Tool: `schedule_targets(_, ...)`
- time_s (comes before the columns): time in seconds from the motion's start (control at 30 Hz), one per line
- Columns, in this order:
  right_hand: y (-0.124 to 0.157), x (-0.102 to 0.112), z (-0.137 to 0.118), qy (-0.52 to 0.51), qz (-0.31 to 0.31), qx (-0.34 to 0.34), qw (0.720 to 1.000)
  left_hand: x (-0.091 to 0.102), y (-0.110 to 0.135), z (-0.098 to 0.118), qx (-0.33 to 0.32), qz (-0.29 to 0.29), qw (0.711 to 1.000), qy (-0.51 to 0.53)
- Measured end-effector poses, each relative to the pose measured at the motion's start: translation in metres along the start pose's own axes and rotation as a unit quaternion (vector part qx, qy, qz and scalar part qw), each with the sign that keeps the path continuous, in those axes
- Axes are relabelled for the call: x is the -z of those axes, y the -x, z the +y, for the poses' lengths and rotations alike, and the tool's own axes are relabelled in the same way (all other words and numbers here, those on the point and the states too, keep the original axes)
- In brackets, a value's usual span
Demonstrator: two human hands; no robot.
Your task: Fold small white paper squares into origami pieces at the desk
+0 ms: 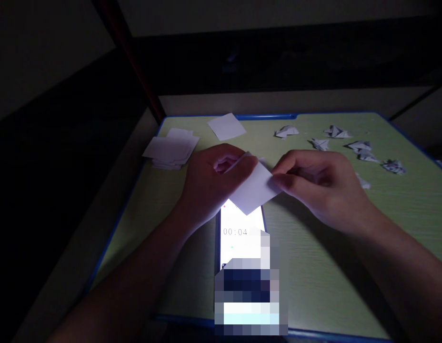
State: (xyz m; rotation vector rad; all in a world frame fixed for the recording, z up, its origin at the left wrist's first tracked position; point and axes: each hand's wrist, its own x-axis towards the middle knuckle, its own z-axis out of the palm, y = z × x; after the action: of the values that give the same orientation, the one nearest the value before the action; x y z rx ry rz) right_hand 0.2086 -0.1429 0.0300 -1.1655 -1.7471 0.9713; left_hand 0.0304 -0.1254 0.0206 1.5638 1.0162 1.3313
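Between my two hands, above a lit phone [238, 216], is a small white sheet of paper [250, 190], turned so one corner points toward me. My left hand [214, 174] pinches its upper left side, with the thumb lying over the sheet. At the right corner, the thumb and forefinger of my right hand [319, 183] close on the paper. Whether the sheet has a fold in it I cannot tell. The phone shows 00:04, and its lower part is blurred out.
A stack of white paper sheets [171, 148] lies at the table's left edge, and a single sheet [226, 126] near the back. Several small folded paper figures [360, 146] are scattered at the back right. The greenish table [314, 286] has a blue rim.
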Motion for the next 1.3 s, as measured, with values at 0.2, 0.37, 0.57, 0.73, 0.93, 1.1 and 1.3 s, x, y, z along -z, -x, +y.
schedule_targets(0.2,0.000,0.001,0.002,0.009,-0.007,0.001,1.000,0.001,-0.001,-0.001,0.024,0.005,1.000,0.005)
schedule_targets(0.37,-0.001,0.003,0.004,0.021,-0.011,0.006,1.000,0.005,-0.004,-0.008,0.029,0.009,1.000,0.009)
schedule_targets(0.57,0.001,0.006,0.005,0.025,-0.012,-0.001,1.000,0.008,-0.006,-0.016,0.025,0.021,0.999,0.007)
schedule_targets(0.73,-0.001,0.009,0.008,0.034,0.001,-0.005,0.999,0.012,-0.011,-0.013,0.044,0.059,0.996,0.053)
schedule_targets(0.93,-0.004,0.007,0.011,-0.027,0.075,-0.006,0.997,0.012,-0.012,-0.014,0.035,0.063,0.996,0.048)
schedule_targets(1.1,-0.004,-0.004,0.006,-0.104,0.055,-0.011,0.993,0.002,-0.003,-0.012,0.036,-0.018,0.998,0.044)
schedule_targets(1.3,-0.005,-0.008,0.000,-0.112,0.032,-0.053,0.992,-0.003,-0.001,-0.008,0.039,-0.030,0.997,0.058)
